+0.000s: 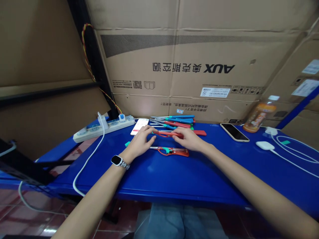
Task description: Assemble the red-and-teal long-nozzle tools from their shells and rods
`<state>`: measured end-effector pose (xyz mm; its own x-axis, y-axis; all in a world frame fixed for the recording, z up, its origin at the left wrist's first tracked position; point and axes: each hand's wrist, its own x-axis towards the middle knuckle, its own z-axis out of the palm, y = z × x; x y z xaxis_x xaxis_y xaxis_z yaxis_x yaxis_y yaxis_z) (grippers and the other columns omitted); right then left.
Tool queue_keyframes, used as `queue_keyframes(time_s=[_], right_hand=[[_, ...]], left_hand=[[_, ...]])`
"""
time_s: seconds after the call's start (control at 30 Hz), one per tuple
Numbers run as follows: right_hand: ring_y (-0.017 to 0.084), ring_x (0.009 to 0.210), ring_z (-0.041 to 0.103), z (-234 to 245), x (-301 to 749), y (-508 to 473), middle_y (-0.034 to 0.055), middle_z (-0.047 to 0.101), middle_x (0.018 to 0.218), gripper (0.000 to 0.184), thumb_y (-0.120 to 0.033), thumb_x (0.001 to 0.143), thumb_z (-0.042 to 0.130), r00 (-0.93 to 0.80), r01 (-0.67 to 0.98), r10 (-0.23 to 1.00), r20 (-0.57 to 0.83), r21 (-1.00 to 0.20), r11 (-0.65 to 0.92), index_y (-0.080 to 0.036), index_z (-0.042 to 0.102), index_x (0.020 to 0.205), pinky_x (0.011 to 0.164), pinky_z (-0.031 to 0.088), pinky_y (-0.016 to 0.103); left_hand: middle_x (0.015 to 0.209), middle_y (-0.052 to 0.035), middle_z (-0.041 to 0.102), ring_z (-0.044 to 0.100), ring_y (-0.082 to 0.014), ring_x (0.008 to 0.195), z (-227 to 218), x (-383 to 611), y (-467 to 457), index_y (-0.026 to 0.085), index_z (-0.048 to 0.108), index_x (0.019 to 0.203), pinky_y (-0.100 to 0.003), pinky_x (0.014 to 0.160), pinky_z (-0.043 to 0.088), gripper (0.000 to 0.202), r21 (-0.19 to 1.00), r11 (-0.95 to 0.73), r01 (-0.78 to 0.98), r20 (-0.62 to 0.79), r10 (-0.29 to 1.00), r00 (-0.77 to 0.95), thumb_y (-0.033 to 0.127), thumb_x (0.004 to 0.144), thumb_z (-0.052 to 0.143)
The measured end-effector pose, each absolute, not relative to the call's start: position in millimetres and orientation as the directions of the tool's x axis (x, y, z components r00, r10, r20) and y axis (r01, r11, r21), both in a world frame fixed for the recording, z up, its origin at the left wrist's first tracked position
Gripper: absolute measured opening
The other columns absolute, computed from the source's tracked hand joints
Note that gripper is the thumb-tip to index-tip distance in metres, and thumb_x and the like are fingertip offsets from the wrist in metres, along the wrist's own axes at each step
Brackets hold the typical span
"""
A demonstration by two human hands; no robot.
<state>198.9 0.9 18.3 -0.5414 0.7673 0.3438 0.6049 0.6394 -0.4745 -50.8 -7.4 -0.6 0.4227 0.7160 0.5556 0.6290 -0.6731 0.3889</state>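
Both my hands hold one red long-nosed lighter (167, 134) just above the blue table (174, 176). My left hand (141, 141), with a watch on its wrist, pinches the metal nose end. My right hand (188, 137) is wrapped round the red handle. A second red lighter with a teal trigger (171, 151) lies flat on the table right under my hands. Behind them sits a pile of several lighters (174, 121) with blue, red and teal handles.
A white power strip (104, 127) with a cable lies at the back left, a phone (139, 126) beside it. Another phone (234, 132), an orange drink bottle (259, 116) and white chargers with cables (265, 145) are on the right. Cardboard boxes (189, 66) wall the back.
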Motion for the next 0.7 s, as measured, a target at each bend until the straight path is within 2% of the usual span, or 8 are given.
queue_keyframes(time_s=[0.13,0.2,0.27,0.33,0.4,0.47,0.6,0.7], right_hand=[[0.016,0.068,0.062,17.4,216.8,-14.1,0.0032,0.067,0.079,0.031,-0.032,0.092,0.052,-0.504,0.451,0.814,0.289,-0.716,0.534,-0.014,0.066,0.113,0.064,0.049,0.029],[0.015,0.06,0.059,13.9,221.4,-18.8,0.0002,0.065,0.071,0.036,-0.037,0.091,0.056,-0.481,0.358,0.84,0.252,-0.818,0.451,-0.015,0.063,0.118,0.059,0.049,0.028],[0.015,0.058,0.06,9.5,223.7,-20.8,0.0011,0.067,0.074,0.039,-0.04,0.088,0.06,-0.46,0.289,0.851,0.254,-0.864,0.413,-0.015,0.063,0.118,0.059,0.051,0.029],[0.017,0.067,0.065,5.4,224.5,-21.0,0.0051,0.071,0.089,0.038,-0.041,0.086,0.063,-0.444,0.271,0.85,0.285,-0.861,0.431,-0.017,0.064,0.115,0.066,0.054,0.032],[0.021,0.088,0.069,2.3,224.9,-20.7,0.008,0.071,0.107,0.034,-0.039,0.084,0.067,-0.435,0.283,0.833,0.342,-0.826,0.487,-0.018,0.067,0.111,0.08,0.055,0.036],[0.024,0.105,0.066,0.2,225.5,-20.9,0.0076,0.07,0.116,0.029,-0.036,0.084,0.068,-0.428,0.299,0.816,0.389,-0.791,0.534,-0.02,0.068,0.108,0.094,0.051,0.039],[0.024,0.106,0.067,-2.0,227.4,-22.8,0.007,0.071,0.115,0.031,-0.035,0.083,0.069,-0.425,0.367,0.789,0.444,-0.713,0.598,-0.021,0.068,0.111,0.096,0.05,0.041],[0.025,0.107,0.066,-2.7,228.7,-24.8,0.0073,0.071,0.116,0.034,-0.034,0.083,0.069,-0.47,0.462,0.733,0.491,-0.571,0.679,-0.022,0.067,0.115,0.095,0.049,0.041]], left_hand=[[0.124,-0.0089,0.057,0.053,-0.0233,0.116,3.1,-45.9,-13.7,0.022,0.057,0.123,-0.041,0.097,0.047,0.031,0.389,-0.731,0.561,0.587,0.666,0.461,0.025,0.092,0.056],[0.118,-0.0083,0.06,0.056,-0.0219,0.111,3.9,-43.0,-16.2,0.022,0.058,0.123,-0.039,0.094,0.048,0.031,0.392,-0.751,0.531,0.571,0.651,0.5,0.027,0.093,0.058],[0.108,-0.0074,0.063,0.059,-0.0206,0.102,3.7,-41.3,-17.2,0.021,0.061,0.12,-0.036,0.089,0.049,0.029,0.392,-0.765,0.511,0.557,0.639,0.53,0.03,0.092,0.061],[0.1,-0.0064,0.064,0.06,-0.0198,0.094,3.0,-41.2,-17.0,0.02,0.065,0.115,-0.035,0.085,0.05,0.026,0.397,-0.771,0.498,0.548,0.635,0.545,0.032,0.091,0.063],[0.095,-0.0058,0.065,0.061,-0.0192,0.09,2.7,-42.0,-16.5,0.02,0.068,0.111,-0.034,0.082,0.05,0.023,0.415,-0.768,0.487,0.54,0.639,0.548,0.032,0.091,0.063],[0.093,-0.0057,0.066,0.061,-0.0186,0.086,3.5,-42.4,-16.4,0.021,0.07,0.109,-0.033,0.079,0.049,0.023,0.463,-0.749,0.474,0.528,0.663,0.53,0.033,0.091,0.063],[0.094,-0.0056,0.07,0.063,-0.0185,0.085,7.0,-41.6,-17.9,0.02,0.072,0.11,-0.031,0.076,0.049,0.026,0.609,-0.665,0.433,0.478,0.743,0.469,0.034,0.09,0.064],[0.097,-0.0063,0.073,0.065,-0.0195,0.087,8.1,-41.6,-18.3,0.02,0.073,0.109,-0.031,0.076,0.049,0.028,0.681,-0.606,0.412,0.435,0.787,0.438,0.037,0.089,0.063]])
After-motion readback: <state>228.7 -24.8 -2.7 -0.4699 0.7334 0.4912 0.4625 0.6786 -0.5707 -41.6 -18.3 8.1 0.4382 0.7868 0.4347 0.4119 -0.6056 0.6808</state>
